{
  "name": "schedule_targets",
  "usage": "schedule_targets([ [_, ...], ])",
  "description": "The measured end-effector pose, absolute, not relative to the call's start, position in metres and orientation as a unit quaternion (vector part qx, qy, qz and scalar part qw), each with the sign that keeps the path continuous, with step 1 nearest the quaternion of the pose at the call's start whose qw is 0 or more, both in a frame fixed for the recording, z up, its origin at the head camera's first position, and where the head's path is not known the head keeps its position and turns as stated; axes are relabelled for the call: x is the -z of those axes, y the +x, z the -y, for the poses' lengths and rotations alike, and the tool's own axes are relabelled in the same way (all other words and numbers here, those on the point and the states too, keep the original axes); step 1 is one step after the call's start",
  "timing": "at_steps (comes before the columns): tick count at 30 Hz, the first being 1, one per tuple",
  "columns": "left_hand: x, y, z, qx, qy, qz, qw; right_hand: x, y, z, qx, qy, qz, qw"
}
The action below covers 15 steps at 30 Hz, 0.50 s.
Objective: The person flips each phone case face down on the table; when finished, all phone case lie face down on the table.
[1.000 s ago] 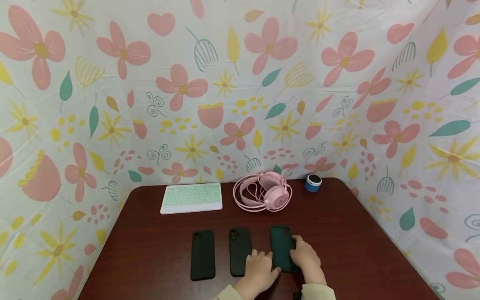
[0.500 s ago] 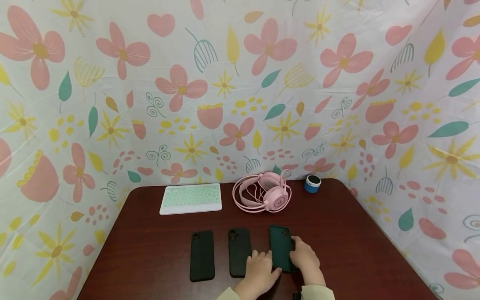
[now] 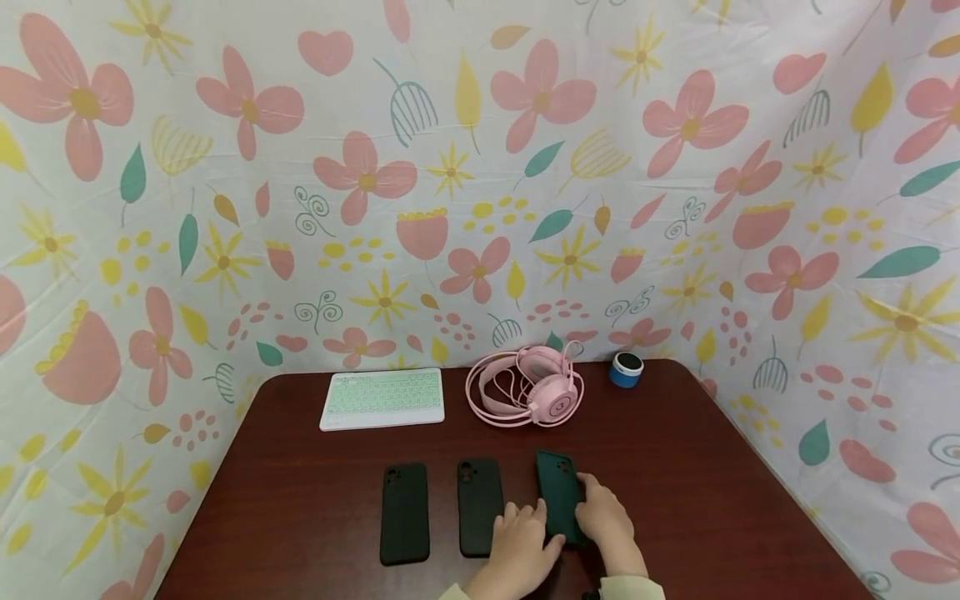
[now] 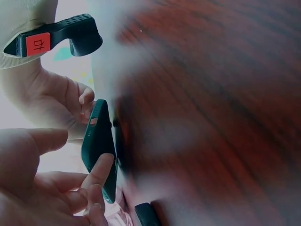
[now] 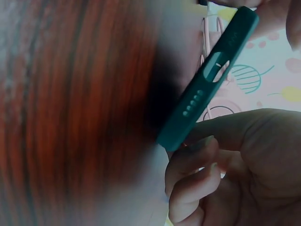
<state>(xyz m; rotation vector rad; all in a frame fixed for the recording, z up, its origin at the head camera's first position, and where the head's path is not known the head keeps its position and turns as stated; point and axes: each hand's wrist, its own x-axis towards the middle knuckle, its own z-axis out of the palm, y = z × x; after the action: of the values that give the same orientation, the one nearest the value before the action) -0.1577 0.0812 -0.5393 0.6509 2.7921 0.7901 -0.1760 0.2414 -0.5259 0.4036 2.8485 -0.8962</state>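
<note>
Three phone cases lie in a row near the front of the dark red table (image 3: 300, 500). The rightmost, a dark green phone case (image 3: 557, 492), is tipped up on one long edge between both hands. My left hand (image 3: 521, 540) pinches its left side, with a fingertip on the green case's (image 4: 99, 146) rim. My right hand (image 3: 606, 521) grips its right side, fingers (image 5: 195, 162) curled under the green case (image 5: 207, 80). Two black cases (image 3: 405, 523) (image 3: 480, 504) lie flat to the left, untouched.
At the back of the table are a white keyboard with mint keys (image 3: 382, 397), pink headphones (image 3: 528, 387) and a small blue speaker (image 3: 626, 368). Flowered cloth walls close in the back and both sides.
The green case has tipped up from flat onto its edge and now looks narrower. Both hands have closed in on it and shifted slightly left.
</note>
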Motion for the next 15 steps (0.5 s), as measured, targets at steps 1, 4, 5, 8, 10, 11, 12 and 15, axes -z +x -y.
schedule_targets([
  [1,0.5388,-0.1575,-0.0806,-0.27,0.218,-0.935,0.081,0.5258,-0.176,-0.241,0.297,0.135,-0.943,0.062],
  [4,0.5371,-0.157,-0.0789,-0.287,0.217,-0.93,0.068,0.5259,-0.1764,-0.2397,0.297,0.138,-0.943,0.057],
  [5,0.537,-0.1569,-0.0784,-0.292,0.217,-0.929,0.063,0.5261,-0.1767,-0.2394,0.295,0.137,-0.944,0.054],
  [8,0.5381,-0.1572,-0.0781,-0.299,0.219,-0.928,0.041,0.5269,-0.1773,-0.2383,0.291,0.134,-0.946,0.048],
  [10,0.5392,-0.1574,-0.0781,-0.298,0.221,-0.928,0.024,0.5274,-0.1775,-0.2378,0.29,0.133,-0.947,0.047],
  [11,0.5398,-0.1576,-0.0782,-0.297,0.221,-0.929,0.017,0.5276,-0.1775,-0.2376,0.29,0.133,-0.947,0.047],
  [12,0.5401,-0.1577,-0.0783,-0.297,0.222,-0.929,0.01,0.5276,-0.1774,-0.2374,0.291,0.133,-0.946,0.048],
  [15,0.5393,-0.1578,-0.078,-0.303,0.22,-0.927,-0.003,0.5279,-0.1772,-0.2372,0.292,0.133,-0.946,0.05],
])
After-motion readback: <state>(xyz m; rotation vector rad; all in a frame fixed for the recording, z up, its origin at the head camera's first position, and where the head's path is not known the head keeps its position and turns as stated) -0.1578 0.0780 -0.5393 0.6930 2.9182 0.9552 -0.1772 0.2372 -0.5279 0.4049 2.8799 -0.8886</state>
